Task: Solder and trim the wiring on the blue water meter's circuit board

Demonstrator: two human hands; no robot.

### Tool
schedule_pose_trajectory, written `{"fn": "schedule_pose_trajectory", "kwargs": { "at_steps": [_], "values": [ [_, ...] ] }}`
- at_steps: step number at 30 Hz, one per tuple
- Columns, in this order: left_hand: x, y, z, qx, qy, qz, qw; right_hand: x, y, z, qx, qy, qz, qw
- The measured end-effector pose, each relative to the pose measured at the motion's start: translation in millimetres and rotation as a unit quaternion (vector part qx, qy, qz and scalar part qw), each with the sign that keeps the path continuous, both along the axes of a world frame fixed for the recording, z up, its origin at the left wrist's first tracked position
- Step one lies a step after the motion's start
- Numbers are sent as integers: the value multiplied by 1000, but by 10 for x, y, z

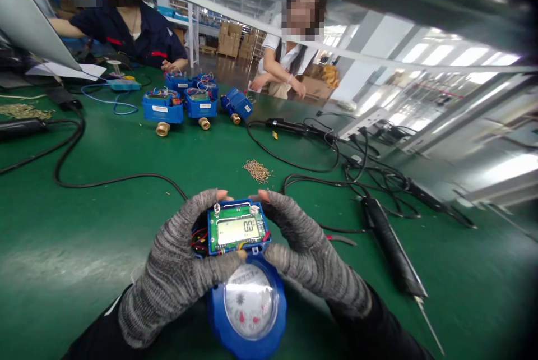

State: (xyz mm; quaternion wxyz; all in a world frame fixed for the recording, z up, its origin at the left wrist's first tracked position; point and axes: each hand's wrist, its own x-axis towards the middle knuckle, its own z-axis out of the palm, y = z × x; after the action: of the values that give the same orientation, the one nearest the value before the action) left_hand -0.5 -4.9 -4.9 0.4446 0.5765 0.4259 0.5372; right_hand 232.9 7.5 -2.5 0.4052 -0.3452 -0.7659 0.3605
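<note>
Between my two gloved hands is a blue water meter (214,315) with a clear round dial (251,301) facing up. At its far end sits a green circuit board with a lit display (238,230) reading 0.0, and coloured wires run along its edges. My left hand (180,262) grips the left side of the display housing, thumb along its near edge. My right hand (311,253) holds the right side the same way, fingertips at the far corner. Both wear grey knit fingerless gloves. The meter's underside is hidden.
Several blue meter units with brass fittings (162,129) stand further back. A pile of small screws (257,171) lies beyond my hands. On the right are a black electric screwdriver (393,248), red-handled pliers (340,239) and tangled cables. Two people are across the green table (105,225).
</note>
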Motion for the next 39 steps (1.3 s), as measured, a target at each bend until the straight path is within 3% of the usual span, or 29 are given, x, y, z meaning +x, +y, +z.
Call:
{"fn": "schedule_pose_trajectory", "kwargs": {
  "at_steps": [4,7,11,17,23,27,30,34,39],
  "values": [
    [5,13,-13,3,-4,2,1000,-27,-137,46,123,-13,-109,986],
    [16,21,-32,3,-13,3,1000,-61,-344,52,216,-61,-130,966],
    [20,3,-53,3,0,8,1000,-107,-532,15,214,-126,-135,959],
    [25,-7,-23,23,21,27,999,-143,-562,31,202,-155,-130,958],
    [37,3,0,66,90,43,993,-13,-587,93,115,-127,-82,982],
    [44,3,-20,95,141,50,984,67,-436,171,-42,-52,-91,994],
    [38,4,-51,104,167,63,978,31,-223,142,-146,15,-36,989],
    [21,8,-83,105,158,37,981,-102,24,55,-184,82,59,978],
    [11,19,-79,117,168,31,978,-250,125,65,-226,137,93,960]
  ]
}}
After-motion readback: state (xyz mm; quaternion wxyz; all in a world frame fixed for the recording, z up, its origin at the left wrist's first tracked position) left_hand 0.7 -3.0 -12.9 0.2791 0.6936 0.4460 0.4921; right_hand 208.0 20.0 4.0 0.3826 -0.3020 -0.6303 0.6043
